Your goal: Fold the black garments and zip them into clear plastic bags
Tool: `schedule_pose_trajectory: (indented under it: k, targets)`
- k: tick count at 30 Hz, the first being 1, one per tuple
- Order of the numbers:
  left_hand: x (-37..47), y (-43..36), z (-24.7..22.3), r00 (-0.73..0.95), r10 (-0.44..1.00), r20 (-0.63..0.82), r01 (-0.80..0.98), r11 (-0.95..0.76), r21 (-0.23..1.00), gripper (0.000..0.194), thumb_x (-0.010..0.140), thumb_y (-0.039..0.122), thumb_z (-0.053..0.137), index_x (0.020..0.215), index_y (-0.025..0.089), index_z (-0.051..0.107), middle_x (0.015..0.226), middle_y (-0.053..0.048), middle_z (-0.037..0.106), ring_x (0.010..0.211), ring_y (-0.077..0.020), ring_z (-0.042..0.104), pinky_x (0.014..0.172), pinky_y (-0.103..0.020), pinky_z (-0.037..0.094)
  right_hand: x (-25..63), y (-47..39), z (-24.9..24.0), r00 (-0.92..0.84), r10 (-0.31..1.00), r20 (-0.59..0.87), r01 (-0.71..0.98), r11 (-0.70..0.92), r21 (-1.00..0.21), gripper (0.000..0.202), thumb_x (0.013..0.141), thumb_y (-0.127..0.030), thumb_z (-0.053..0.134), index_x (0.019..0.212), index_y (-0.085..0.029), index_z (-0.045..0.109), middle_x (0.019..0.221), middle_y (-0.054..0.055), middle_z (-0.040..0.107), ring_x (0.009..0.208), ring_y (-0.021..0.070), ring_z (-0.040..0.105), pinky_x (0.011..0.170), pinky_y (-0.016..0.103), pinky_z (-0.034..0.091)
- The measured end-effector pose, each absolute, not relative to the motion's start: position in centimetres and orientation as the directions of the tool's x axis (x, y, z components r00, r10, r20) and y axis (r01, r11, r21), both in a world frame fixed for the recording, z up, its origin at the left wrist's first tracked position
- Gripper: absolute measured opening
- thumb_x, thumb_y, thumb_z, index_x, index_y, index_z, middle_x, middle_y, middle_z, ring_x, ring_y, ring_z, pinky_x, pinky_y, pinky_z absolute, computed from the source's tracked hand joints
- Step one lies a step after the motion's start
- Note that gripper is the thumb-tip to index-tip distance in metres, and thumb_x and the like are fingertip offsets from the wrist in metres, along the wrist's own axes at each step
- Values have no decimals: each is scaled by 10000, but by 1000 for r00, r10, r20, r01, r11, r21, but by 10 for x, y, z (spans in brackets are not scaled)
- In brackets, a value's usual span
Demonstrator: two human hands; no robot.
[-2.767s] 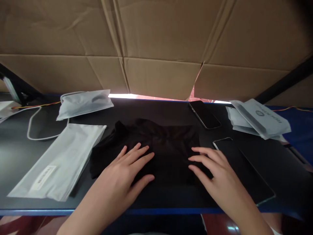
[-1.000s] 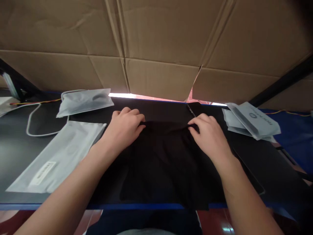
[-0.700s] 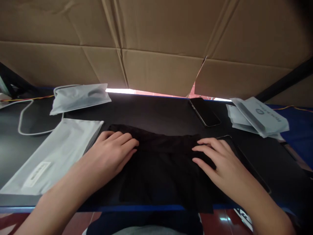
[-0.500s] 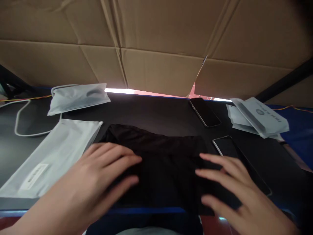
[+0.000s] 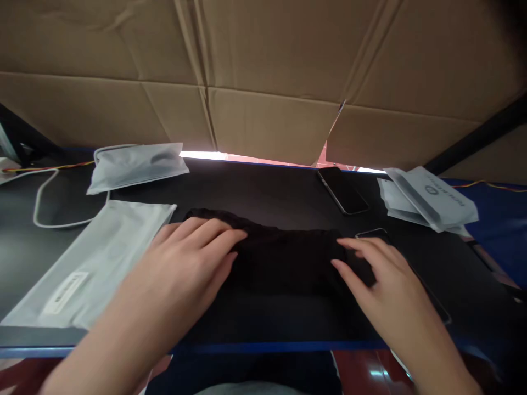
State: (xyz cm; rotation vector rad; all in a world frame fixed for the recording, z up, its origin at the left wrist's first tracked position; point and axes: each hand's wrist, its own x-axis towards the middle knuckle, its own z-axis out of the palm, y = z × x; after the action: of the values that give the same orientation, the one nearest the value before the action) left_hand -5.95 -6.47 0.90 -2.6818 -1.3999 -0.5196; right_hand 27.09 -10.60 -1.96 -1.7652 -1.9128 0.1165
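Observation:
A folded black cloth [image 5: 288, 263] lies on the dark tabletop in front of me, its folds hard to make out against the surface. My left hand [image 5: 197, 252] is closed on the left part of the cloth, fingers together and thumb just below them. At the right end, my right hand [image 5: 374, 269] grips the cloth's edge between bent fingers and thumb. Left of my left hand lies a flat frosted plastic bag [image 5: 111, 247] with a white label. A phone [image 5: 428, 296] or similar glossy dark slab lies partly hidden under my right hand.
Another frosted bag [image 5: 138, 166] rests at the back left beside a white cable [image 5: 39, 206]. A dark phone [image 5: 342, 191] lies at the back right, near several printed frosted bags [image 5: 432, 197]. A cardboard sheet [image 5: 263, 71] stands behind the table [image 5: 247, 189].
The cloth's lower part, which hung over the table's front edge, is now up on the table, making a shorter bundle. Both hands have moved slightly away from me, and the fingers have drawn together.

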Motion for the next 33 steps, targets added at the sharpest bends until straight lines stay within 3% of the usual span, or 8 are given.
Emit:
schedule_pose_trajectory:
  k: [5, 10, 17, 20, 24, 27, 30, 33]
  targets:
    - [-25, -66, -25, 598, 744, 299, 771, -635, 39, 489, 1113, 223, 478, 1591, 230, 578, 1687, -123, 555, 1594, -424, 455, 1228, -742, 433, 235, -97, -23, -132, 888, 441, 917, 278, -285, 339, 1132, -367, 514, 1378, -234, 705, 1592, 108, 623, 1472, 343, 572, 1194, 583, 513]
    - [-25, -71, -58, 583, 781, 225, 782, -615, 107, 618, 1156, 528, 411, 1720, 276, 405, 1799, -134, 370, 1664, -461, 313, 1213, -795, 414, 224, -100, -51, -294, 926, 236, 914, 345, -215, 499, 1175, -384, 414, 1630, -225, 547, 1770, 50, 442, 1676, 344, 334, 1286, 632, 439]
    - [-46, -69, -36, 576, 784, 231, 765, -616, 187, 574, 1164, 430, 438, 1716, 280, 389, 1764, -108, 451, 1664, -390, 348, 1281, -726, 375, 237, -105, -64, -278, 947, 160, 892, 316, -324, 528, 1178, -416, 426, 1689, -288, 466, 1809, 8, 358, 1708, 323, 244, 1341, 686, 326]
    - [-74, -69, -18, 370, 865, 339, 884, -440, 157, 541, 1140, 435, 449, 1638, 226, 468, 1627, -174, 588, 1517, -432, 540, 1211, -709, 454, 238, -111, -62, -213, 956, 203, 866, 281, -413, 510, 1165, -417, 469, 1666, -328, 493, 1828, -8, 318, 1719, 335, 203, 1327, 697, 345]
    - [-120, -68, -19, 46, 958, 283, 998, -59, 35, 663, 1051, 687, 362, 1464, 212, 569, 1076, -142, 755, 938, -434, 766, 770, -562, 586, 238, -116, -66, -125, 960, 252, 855, 233, -463, 486, 1150, -434, 501, 1626, -345, 542, 1811, -2, 367, 1701, 354, 263, 1305, 699, 383]
    - [-135, -68, -27, -51, 988, 145, 997, 43, 57, 501, 982, 735, 411, 1138, 311, 629, 726, -4, 691, 599, -308, 716, 511, -361, 404, 238, -115, -67, -125, 971, 204, 856, 210, -473, 499, 1144, -462, 514, 1632, -360, 539, 1814, -10, 360, 1701, 373, 255, 1281, 698, 422]
    - [-129, -66, -23, -30, 993, 117, 993, 16, 118, 332, 993, 607, 476, 910, 308, 593, 588, 34, 618, 509, -255, 660, 493, -321, 344, 238, -113, -66, -135, 976, 171, 864, 200, -461, 494, 1142, -479, 516, 1622, -368, 556, 1807, -15, 376, 1704, 383, 241, 1278, 704, 423]
    - [-115, -65, -3, 20, 992, 127, 974, -48, 222, 288, 1023, 532, 482, 911, 300, 611, 553, 76, 575, 461, -181, 611, 502, -295, 358, 237, -113, -65, -135, 977, 162, 875, 195, -444, 485, 1145, -484, 507, 1608, -358, 576, 1794, -11, 402, 1702, 381, 249, 1277, 705, 424]
